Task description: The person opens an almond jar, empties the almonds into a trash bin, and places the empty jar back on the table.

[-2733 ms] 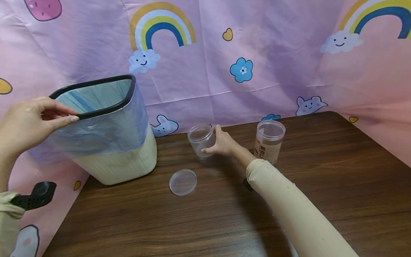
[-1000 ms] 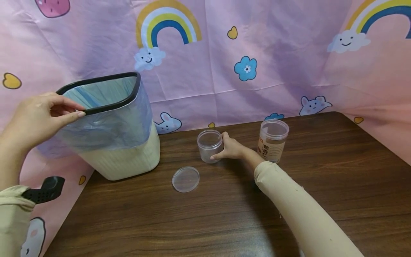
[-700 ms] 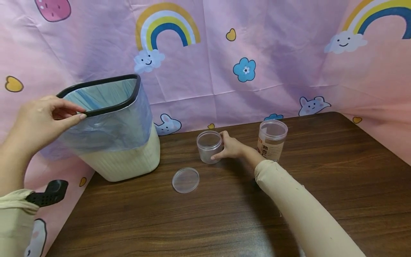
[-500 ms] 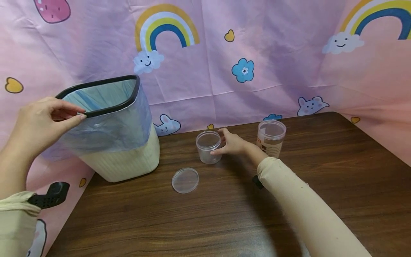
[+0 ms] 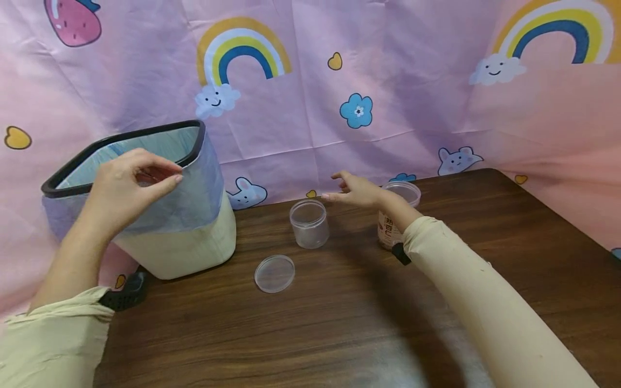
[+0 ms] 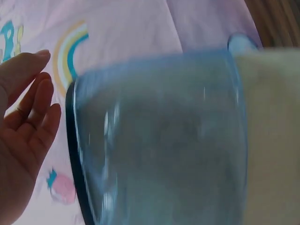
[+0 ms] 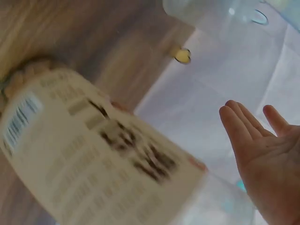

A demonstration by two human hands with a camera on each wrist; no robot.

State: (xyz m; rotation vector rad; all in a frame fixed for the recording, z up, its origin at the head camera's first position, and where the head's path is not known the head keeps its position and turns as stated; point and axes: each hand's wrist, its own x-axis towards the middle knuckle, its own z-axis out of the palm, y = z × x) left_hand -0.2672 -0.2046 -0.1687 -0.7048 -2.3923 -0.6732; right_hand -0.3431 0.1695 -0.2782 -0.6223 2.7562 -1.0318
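Observation:
My left hand [image 5: 128,186] hovers in front of the bin, holding nothing. In the left wrist view its fingers [image 6: 44,101] are loosely bent, apart from the dark rim. Behind it stands the cream trash bin [image 5: 194,250], lined with a bluish plastic bag [image 6: 164,136]. My right hand [image 5: 359,191] is in the air, fingers extended, between a small clear jar [image 5: 309,230] and a taller labelled jar [image 5: 388,231]. The small jar stands upright without a lid. Brown pieces lie in the labelled jar's bottom [image 7: 28,77]. A clear round lid [image 5: 274,274] lies flat before the small jar.
The dark wooden table [image 5: 291,339] carries the jars, lid and bin. A printed pink-purple cloth [image 5: 271,129] hangs behind and at the sides. The bin stands at the table's left edge. My right forearm reaches across the right half.
My right hand has let go of the small jar and moved up and right. My left hand has released the bin's rim and moved right. The small jar now stands upright.

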